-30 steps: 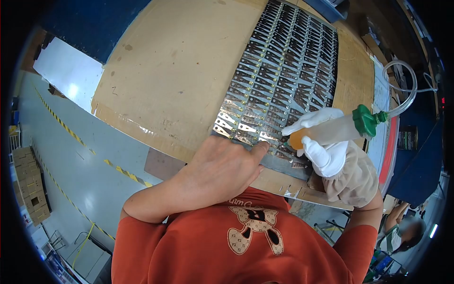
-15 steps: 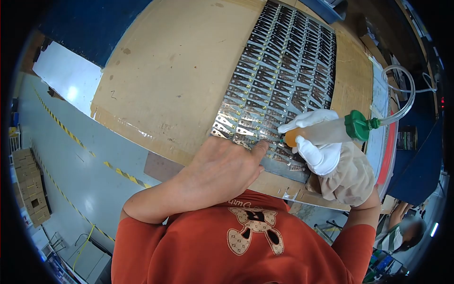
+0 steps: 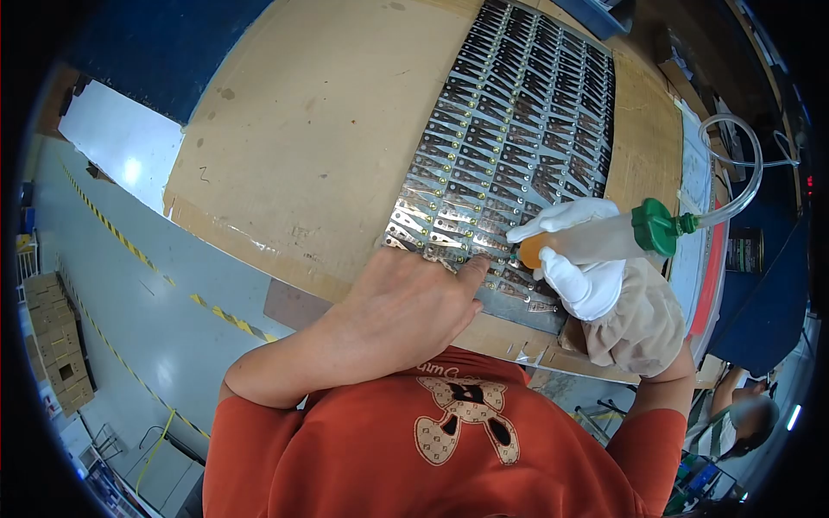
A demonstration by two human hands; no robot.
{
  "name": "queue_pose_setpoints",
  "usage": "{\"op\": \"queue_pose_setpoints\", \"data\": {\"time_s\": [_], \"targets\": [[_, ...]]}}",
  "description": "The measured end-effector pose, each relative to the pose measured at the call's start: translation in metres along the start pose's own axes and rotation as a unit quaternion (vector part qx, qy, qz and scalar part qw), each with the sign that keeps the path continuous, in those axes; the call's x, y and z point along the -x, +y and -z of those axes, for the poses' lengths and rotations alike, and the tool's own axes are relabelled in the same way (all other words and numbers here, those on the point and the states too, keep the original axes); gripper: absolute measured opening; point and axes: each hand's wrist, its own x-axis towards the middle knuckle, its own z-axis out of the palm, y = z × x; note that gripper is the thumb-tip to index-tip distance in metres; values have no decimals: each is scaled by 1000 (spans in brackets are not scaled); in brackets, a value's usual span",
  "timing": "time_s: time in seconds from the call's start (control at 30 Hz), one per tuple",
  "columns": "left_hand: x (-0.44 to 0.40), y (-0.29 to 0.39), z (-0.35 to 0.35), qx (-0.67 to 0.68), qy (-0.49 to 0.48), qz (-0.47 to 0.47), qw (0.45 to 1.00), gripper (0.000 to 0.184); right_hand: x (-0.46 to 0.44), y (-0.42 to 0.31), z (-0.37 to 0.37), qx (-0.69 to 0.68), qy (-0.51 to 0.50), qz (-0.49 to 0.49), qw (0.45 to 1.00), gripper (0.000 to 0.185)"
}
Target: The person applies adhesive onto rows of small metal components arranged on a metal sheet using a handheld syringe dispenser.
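My right hand (image 3: 585,278), in a white glove, is closed around a clear dispensing syringe (image 3: 596,240) with an orange tip end and a green cap. The syringe lies tilted, its nozzle down at the small metal pieces near the lower part of the metal sheet (image 3: 527,129). My bare left hand (image 3: 413,298) rests at the sheet's near left corner, one finger stretched out and touching the pieces just left of the nozzle. Its other fingers are partly hidden, and I see nothing held in it. Rows of flat, pointed metal pieces with small round yellowish spots cover the sheet.
Brown cardboard (image 3: 285,147) covers the table left of the sheet. A clear hose (image 3: 749,173) loops from the green cap to the right. A blue bin (image 3: 596,17) stands at the far edge. Another person (image 3: 734,419) is at the lower right.
Almost nothing differs. The view has shifted very slightly, and both hands and the syringe stay at the same spot on the sheet.
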Motion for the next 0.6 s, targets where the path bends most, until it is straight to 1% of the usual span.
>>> {"op": "queue_pose_setpoints", "data": {"time_s": [0.03, 0.13, 0.23, 0.33, 0.43, 0.53, 0.6], "targets": [[0, 0, 0, 2, 4, 0, 1000, 35, 0, 0, 1, 16, 3, -4, 1000, 24], [0, 0, 0, -5, 9, -5, 1000, 36, 3, 5, 4, -1, -26, -12, 1000, 25], [0, 0, 0, 3, -1, 5, 1000, 35, 1, 10, 3, 11, -32, 39, 999, 24], [-1, 7, 8, -13, -70, 59, 996, 37, 0, -4, 1, 22, -4, -28, 999, 23], [-1, 6, 8, -8, -68, 58, 996, 37, -1, 0, -4, -47, 34, 5, 998, 22], [0, -1, 1, 0, 1, -3, 1000, 34, 1, -2, 2, -37, 11, -61, 997, 22], [-1, 1, 4, -7, -9, 2, 1000, 34, -5, -8, -1, -93, 38, -51, 994, 22]]}}
